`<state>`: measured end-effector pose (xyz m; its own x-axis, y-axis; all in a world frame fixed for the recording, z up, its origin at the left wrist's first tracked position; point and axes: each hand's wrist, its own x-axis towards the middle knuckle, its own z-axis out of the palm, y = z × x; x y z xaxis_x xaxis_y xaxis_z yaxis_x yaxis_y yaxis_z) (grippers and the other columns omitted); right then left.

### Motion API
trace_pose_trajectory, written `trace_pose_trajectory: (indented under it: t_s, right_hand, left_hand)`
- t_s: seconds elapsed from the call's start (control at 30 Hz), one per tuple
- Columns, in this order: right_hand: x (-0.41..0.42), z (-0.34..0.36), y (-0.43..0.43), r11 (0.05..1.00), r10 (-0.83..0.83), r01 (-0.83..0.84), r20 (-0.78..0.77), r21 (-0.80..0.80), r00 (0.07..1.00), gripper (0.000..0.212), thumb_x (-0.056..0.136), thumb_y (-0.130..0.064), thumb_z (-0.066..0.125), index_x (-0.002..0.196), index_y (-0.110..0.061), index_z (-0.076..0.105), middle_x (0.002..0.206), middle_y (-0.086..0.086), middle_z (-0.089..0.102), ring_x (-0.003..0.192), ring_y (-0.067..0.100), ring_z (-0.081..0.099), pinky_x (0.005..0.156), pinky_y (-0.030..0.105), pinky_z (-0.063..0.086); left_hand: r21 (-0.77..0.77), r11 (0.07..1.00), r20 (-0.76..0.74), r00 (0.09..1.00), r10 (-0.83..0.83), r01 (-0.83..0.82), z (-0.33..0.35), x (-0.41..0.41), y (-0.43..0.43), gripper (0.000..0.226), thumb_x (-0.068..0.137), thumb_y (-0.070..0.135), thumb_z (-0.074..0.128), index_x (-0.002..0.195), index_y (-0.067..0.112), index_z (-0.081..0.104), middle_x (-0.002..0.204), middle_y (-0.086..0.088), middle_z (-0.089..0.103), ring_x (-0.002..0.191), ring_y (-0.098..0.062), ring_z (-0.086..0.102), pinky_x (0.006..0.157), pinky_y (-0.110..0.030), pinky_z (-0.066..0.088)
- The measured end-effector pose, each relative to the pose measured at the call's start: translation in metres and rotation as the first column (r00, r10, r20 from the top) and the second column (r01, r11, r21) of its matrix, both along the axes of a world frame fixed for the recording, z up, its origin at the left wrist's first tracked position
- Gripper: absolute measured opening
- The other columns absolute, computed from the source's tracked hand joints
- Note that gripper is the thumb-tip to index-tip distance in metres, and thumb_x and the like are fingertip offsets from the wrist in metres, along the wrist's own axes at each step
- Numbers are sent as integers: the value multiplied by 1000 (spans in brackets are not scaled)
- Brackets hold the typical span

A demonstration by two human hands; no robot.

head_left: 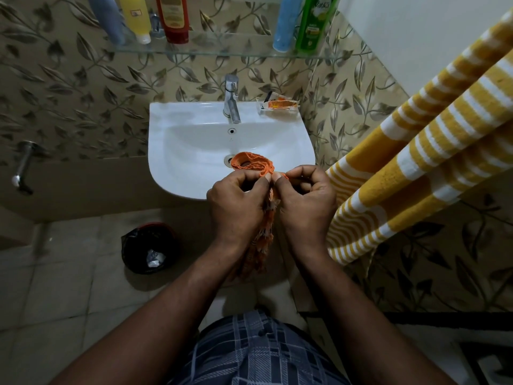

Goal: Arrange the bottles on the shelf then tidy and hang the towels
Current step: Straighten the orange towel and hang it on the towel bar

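Left hand (236,207) and right hand (305,201) both pinch orange towel (254,163) edge, sink (194,143) at 12 o'clock, yellow striped towel (416,162) at 3.

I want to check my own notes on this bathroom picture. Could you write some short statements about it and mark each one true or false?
1. Both hands pinch the orange towel above the sink. True: the left hand and the right hand hold it between them.
2. The glass shelf holds no bottles. False: several stand on it, among them a green bottle.
3. A yellow striped towel hangs to the right of the sink. True.
4. Water runs from the tap. False: no stream is visible.
5. The bin stands on the sink's rim. False: it stands on the floor, to the left of the hands.
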<state>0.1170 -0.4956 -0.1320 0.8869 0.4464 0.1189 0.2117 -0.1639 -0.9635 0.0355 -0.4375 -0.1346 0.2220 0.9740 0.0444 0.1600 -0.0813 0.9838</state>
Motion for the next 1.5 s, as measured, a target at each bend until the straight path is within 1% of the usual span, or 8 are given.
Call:
trace_pose_trajectory:
  t_s: [0.6,0.77,0.87,1.03,1.13,1.27,1.37,1.5]
  right_hand:
    - [-10,7,-1,999,-29,30,-30,34,999,18,81,-35,82,81,-36,64,72,-10,75,68,12,74,71,53,62]
    - [-17,11,-1,992,49,-46,-22,116,999,10,92,-34,70,87,-32,62,71,-5,76,66,13,73,67,46,62]
    - [-19,14,0,979,95,-72,-116,192,989,3,91,-29,61,90,-29,64,68,-3,74,68,19,72,70,47,60]
    - [-22,21,1,944,196,-127,-207,303,959,21,82,-15,53,100,-11,64,75,4,75,79,26,72,78,50,58]
    - [-22,22,1,938,229,-162,-200,306,953,21,83,-12,52,101,-13,63,77,2,77,77,19,71,76,39,57]
    - [-13,24,0,913,349,-291,-177,286,920,17,94,-7,57,105,-18,62,96,5,82,96,22,78,80,40,59]
    - [14,28,3,929,329,-321,-12,185,944,18,90,-24,69,107,-27,63,102,3,81,100,19,78,79,46,63]
    - [67,31,8,943,325,-328,53,63,944,50,76,-47,80,119,-28,62,126,-7,73,120,10,68,95,43,61]
  left_hand:
    - [-47,997,103,993,-52,57,0,-3,0,8,94,25,78,95,20,84,82,10,80,81,-6,76,78,-38,64]
    - [-34,996,125,989,-76,81,3,-8,6,9,94,26,77,95,19,84,83,9,80,83,-8,76,79,-38,64]
    - [-11,996,144,985,-90,93,7,-10,10,12,93,29,79,94,18,83,85,7,80,83,-9,77,79,-38,64]
    - [-41,978,224,956,-191,205,10,-11,17,20,78,25,90,93,26,76,93,0,80,89,-18,78,78,-36,62]
    - [-43,978,220,957,-191,205,9,-11,24,12,85,22,86,91,24,76,92,-3,80,89,-21,78,81,-42,63]
    - [-12,980,182,964,-191,197,10,-13,35,10,97,25,73,95,15,73,91,-7,79,89,-28,76,85,-55,62]
    - [30,972,135,962,-235,233,20,-18,50,6,99,29,67,94,27,70,91,2,76,89,-21,73,84,-51,62]
    - [61,939,201,917,-344,339,44,-27,72,10,103,23,60,95,28,65,83,15,70,84,-5,65,79,-29,53]
